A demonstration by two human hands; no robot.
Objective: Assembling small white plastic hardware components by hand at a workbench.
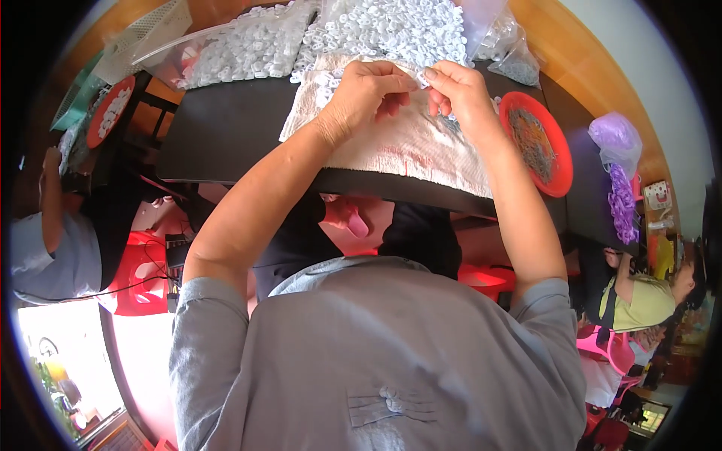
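My left hand (374, 92) and my right hand (460, 89) meet over a pale towel (406, 154), fingertips pinched close together. Between them shows a small white plastic piece (423, 80), and both hands appear to grip it; its far side is hidden by the fingers. Just beyond my hands lies a heap of similar white plastic pieces (391, 30), some spilling onto the towel. Right of my right forearm, a red plate (564, 154) holds many small thin metal parts (532, 143), too fine to make out singly.
A clear bag (256, 52) of white pieces lies at the far left of the dark table (226, 124); another clear bag (519, 60) is at the back right. A purple bag (615, 139) sits at the right. People work on both sides, one in a yellow-green shirt (639, 304).
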